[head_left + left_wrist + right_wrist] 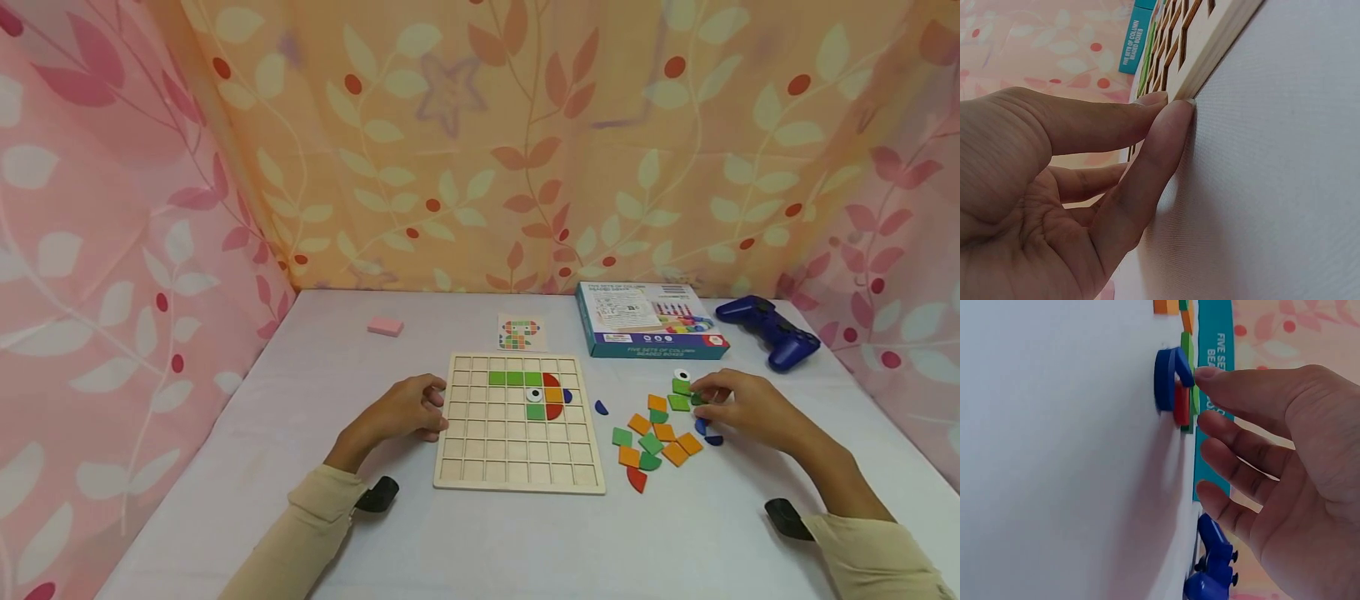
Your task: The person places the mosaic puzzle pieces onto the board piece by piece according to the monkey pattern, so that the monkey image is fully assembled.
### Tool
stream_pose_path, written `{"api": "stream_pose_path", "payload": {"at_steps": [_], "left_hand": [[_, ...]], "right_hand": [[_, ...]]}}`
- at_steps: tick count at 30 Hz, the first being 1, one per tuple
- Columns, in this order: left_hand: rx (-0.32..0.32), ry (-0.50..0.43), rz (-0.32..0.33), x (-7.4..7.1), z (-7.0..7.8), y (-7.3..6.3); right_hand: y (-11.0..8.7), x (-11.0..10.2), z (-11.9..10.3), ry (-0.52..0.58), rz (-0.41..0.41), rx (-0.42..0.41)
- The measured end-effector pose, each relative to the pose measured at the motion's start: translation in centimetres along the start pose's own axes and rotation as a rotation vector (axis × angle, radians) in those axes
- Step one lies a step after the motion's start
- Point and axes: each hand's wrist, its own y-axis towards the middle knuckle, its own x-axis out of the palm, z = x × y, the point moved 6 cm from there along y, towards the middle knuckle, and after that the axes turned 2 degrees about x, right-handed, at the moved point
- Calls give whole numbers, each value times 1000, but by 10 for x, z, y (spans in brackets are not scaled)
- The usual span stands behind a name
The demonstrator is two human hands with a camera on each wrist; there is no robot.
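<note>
My left hand [401, 412] holds the left edge of a wooden grid board [476, 468]; in the left wrist view its thumb and a finger pinch the board's rim [1200, 59]. Green squares [514, 378], red quarter-rounds [554, 412], an orange square [552, 395], an eye piece [533, 395] and a blue half-round [567, 396] lie in the grid. My right hand [750, 408] hovers at the loose pieces, nearest a dark green piece [697, 399] and a light green square [678, 403]. In the right wrist view its fingers are apart, nothing visible between them.
Loose orange squares [675, 454], a red quarter-round [637, 479] and blue half-rounds [602, 407] lie right of the board. Behind stand a pattern card [540, 340], a printed box [645, 346], a blue game controller [772, 329] and a pink block [386, 326]. Curtains surround the table.
</note>
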Motion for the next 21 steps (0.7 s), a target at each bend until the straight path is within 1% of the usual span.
{"api": "stream_pose_path", "payload": {"at_steps": [5,9,15,21], "left_hand": [[7,0,-5,1,0,1],[7,-5,-6,1,-1,1],[3,-2,-3,0,-2,2],[12,2,-6,0,-2,2]], "right_hand": [[-3,-1,11,0,-5,11],[-4,-2,16,7,-16,18],[-3,1,18,15,-39,34],[-3,1,15,19,-42,24]]}}
